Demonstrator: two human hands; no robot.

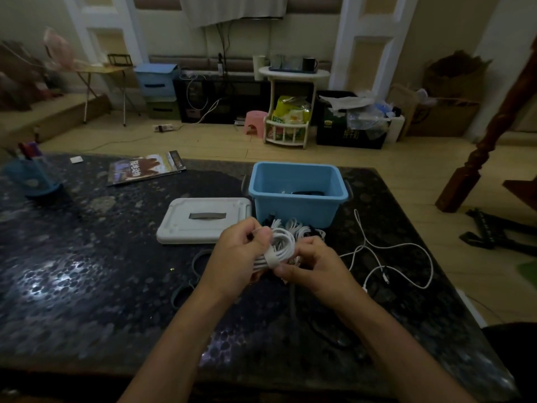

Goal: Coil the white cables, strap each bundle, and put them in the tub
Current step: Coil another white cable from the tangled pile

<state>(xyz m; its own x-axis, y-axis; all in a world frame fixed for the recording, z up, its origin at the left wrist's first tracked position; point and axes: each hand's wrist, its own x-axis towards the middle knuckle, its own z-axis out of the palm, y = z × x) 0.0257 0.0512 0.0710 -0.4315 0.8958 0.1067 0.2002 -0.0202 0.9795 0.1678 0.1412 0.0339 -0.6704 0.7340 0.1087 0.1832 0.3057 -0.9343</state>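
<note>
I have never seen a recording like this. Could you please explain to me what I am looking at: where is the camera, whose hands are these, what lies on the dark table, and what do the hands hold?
There is no machine here. The one picture comes from a camera worn on a person's head, looking forward and down, so the two arms belong to that person.

The left hand and the right hand together hold a coiled white cable bundle; a white strap goes around it.

On the dark table stand an open blue tub and, beside it, its grey lid. Something dark lies in the tub; I cannot tell what. More coiled white cables lie in front of the tub, and one loose white cable lies uncoiled to the right. Further left are a magazine and a blurred blue holder.
</note>
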